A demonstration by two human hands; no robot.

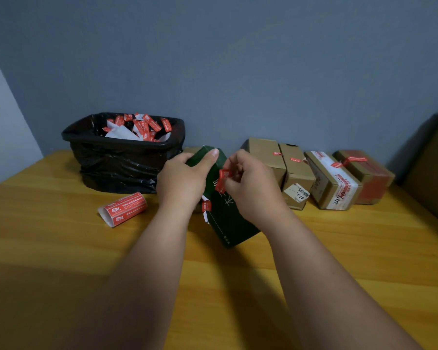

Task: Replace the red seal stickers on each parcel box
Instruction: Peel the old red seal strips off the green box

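Left hand (181,176) grips the green box (224,213) tilted on the table (61,248), steadying it so the right hand (250,184) can pinch the red sticker (222,180) at its edge. Bin (123,152) sits near for scraps, sticker roll (124,209) just beside it.

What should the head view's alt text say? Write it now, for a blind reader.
A person's left hand holds a dark green box on a wooden table while the right hand pinches a red seal sticker on it. Behind sit a sticker roll, a black-lined bin of discarded stickers, and four cardboard parcels.
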